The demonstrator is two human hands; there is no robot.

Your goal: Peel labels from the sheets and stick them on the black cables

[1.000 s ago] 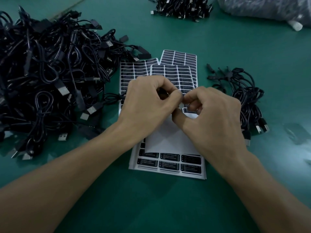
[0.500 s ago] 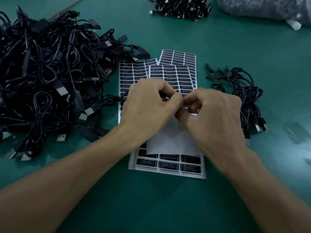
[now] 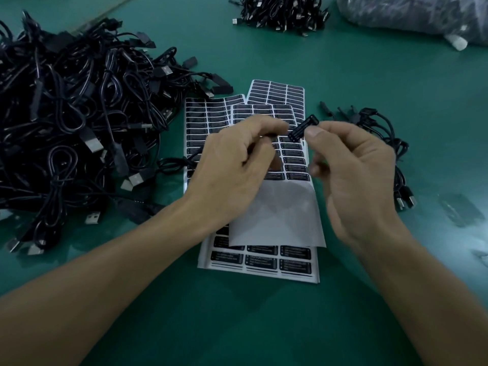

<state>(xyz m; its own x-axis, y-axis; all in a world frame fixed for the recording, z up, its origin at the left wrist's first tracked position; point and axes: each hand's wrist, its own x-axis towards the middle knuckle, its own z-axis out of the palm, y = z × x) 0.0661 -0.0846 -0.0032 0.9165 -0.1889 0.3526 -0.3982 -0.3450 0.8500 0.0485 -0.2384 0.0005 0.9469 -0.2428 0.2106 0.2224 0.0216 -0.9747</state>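
Right hand [image 3: 351, 175]: thumb and forefinger pinch a small black rectangular label [image 3: 303, 128], held above the sheets.
Left hand [image 3: 235, 170]: fingers curled round a thin black cable [image 3: 171, 163]; the grip is blurred.
White sheets of black labels [image 3: 260, 262]: middle of the green table [image 3: 264, 326], top sheet partly stripped.
Big heap of black cables [image 3: 66, 114]: table's left edge.
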